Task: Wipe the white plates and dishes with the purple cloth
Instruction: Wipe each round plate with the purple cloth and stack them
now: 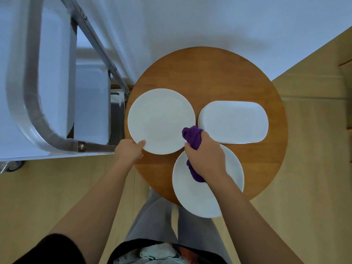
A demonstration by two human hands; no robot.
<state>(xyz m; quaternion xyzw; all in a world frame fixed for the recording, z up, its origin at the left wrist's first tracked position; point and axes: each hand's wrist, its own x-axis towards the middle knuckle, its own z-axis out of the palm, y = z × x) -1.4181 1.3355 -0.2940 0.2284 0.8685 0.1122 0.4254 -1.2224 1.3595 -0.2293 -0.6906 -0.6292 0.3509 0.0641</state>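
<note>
Three white dishes lie on a round wooden table (pixel 219 73). A round plate (pixel 161 119) sits at the left, and my left hand (pixel 131 149) grips its near-left rim, thumb on top. A rounded rectangular dish (pixel 236 121) lies at the right. A second round plate (pixel 192 195) sits nearest me and overhangs the table's front edge. My right hand (pixel 205 155) grips the bunched purple cloth (pixel 192 137) above the gap between the three dishes; a tail of cloth hangs down onto the near plate.
A metal-framed cart (pixel 38 115) with white trays stands left of the table, its frame close to my left hand. A white wall rises behind the table. Wooden floor surrounds it, with my legs under the near edge.
</note>
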